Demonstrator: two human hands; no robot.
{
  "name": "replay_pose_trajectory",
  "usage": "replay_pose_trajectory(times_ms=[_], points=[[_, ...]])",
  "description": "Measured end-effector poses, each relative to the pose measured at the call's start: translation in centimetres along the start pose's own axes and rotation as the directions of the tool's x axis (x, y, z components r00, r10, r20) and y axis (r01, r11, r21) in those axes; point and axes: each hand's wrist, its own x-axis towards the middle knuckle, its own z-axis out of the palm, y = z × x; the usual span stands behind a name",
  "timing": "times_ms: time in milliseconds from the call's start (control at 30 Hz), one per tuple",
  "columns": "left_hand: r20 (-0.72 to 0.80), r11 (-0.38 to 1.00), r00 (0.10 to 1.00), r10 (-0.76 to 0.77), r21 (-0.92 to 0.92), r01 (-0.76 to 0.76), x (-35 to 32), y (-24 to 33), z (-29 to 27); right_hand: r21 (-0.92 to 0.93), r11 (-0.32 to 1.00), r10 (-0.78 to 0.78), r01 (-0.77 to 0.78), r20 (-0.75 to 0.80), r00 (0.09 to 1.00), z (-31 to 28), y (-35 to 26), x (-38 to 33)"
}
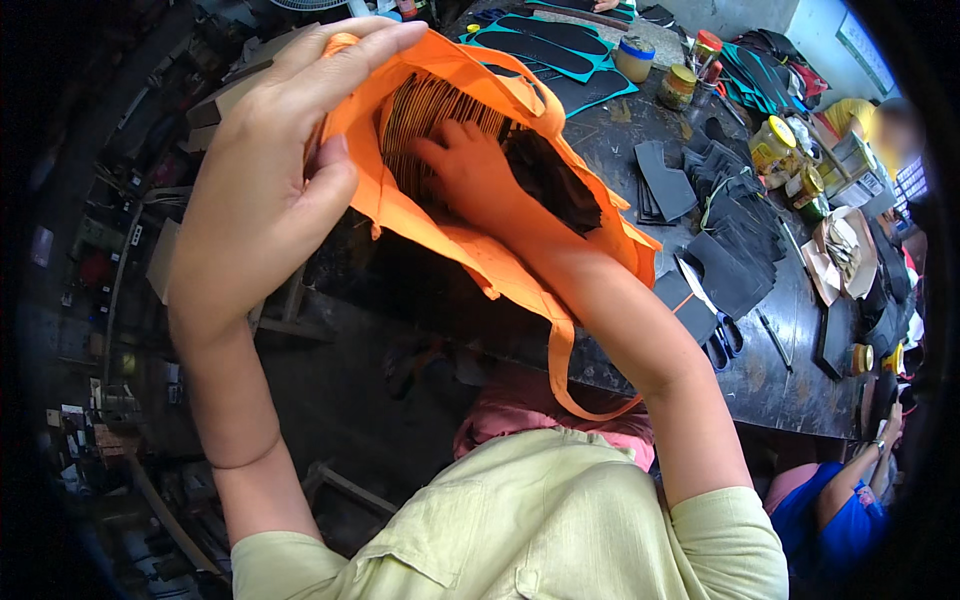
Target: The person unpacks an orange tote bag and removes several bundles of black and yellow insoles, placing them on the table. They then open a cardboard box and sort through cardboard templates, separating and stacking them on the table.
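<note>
Orange bag: the orange bag point(467, 250) is at the near edge of the dark surface point(755, 400), its mouth turned toward the person; what carries its bottom I cannot see.
Left hand: the left hand point(255, 130) is at the bag's left edge, its grip closed on the cloth between thumb and fingers.
Right hand: the right hand point(475, 170) is inside the bag, fingertips against a stack of thin pieces point(405, 110); whether this grip is clamped on some of them, I cannot tell.
Stack: it could slide or fan out, if the bag tilts more or the fingers pull unevenly.
Bag mouth: it could fold over the right wrist, if the left hand loosens.
Strap: the strap point(562, 365) hangs in a loop below the right forearm; it could catch the arm when drawn back.
Scissors: the scissors point(725, 340) lie beyond this forearm; a wide elbow movement could push them.
</note>
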Motion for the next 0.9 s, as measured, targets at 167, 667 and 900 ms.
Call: replay_pose_trajectory(times_ms=[167, 667, 900], points=[[0.018, 1.0, 1.0, -0.005, 0.022, 0.005, 0.2, 0.3, 0.3, -0.109, 0.994, -0.017, 0.012, -0.049, 0.999, 1.8, -2.0, 0.5], [-0.032, 0.995, 0.996, 0.079, 0.071, -0.076, 1.2, 0.7, 0.7, -0.224, 0.973, 0.037, -0.055, -0.086, 0.996, 2.4, -0.8, 0.8], [-0.032, 0.996, 0.999, 0.025, 0.081, -0.022, 0.5, -0.1, 0.4, 0.166, 0.942, 0.254, -0.291, 0.216, 0.943, -1.1, 0.1, 2.8]])
